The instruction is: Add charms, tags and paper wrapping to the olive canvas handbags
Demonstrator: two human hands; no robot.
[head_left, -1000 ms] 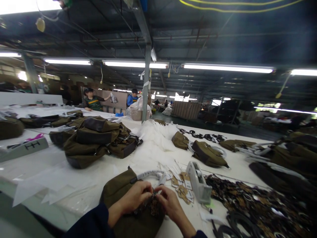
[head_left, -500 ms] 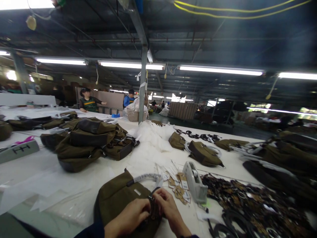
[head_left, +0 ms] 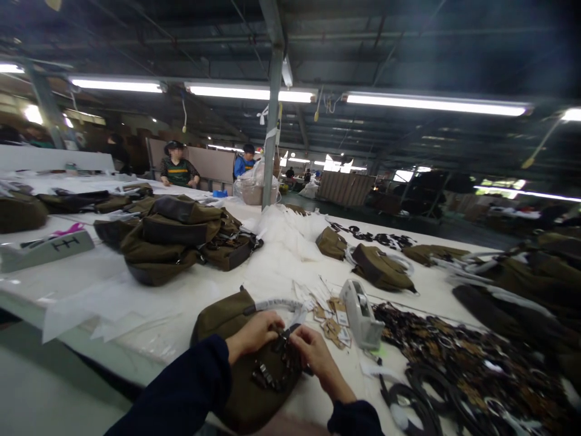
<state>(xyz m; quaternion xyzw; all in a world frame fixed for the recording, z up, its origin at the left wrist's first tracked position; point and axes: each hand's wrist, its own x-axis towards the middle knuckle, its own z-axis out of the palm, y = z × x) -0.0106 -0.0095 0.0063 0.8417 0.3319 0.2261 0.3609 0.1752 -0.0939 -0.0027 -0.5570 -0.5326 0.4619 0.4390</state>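
Olive-green bag (head_left: 252, 402) sits under your left hand (head_left: 256, 333) and right hand (head_left: 316, 354), fingers curled by the dark hardware (head_left: 271, 378), can't tell what they're gripping tbh.

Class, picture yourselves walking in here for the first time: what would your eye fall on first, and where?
Probably the left hand and right hand, meeting at a dark fitting over the olive bag, low in the centre. Next, the dark heap of small parts across the lower right, beside the pale tape dispenser. Then the pile of olive bags left of centre.
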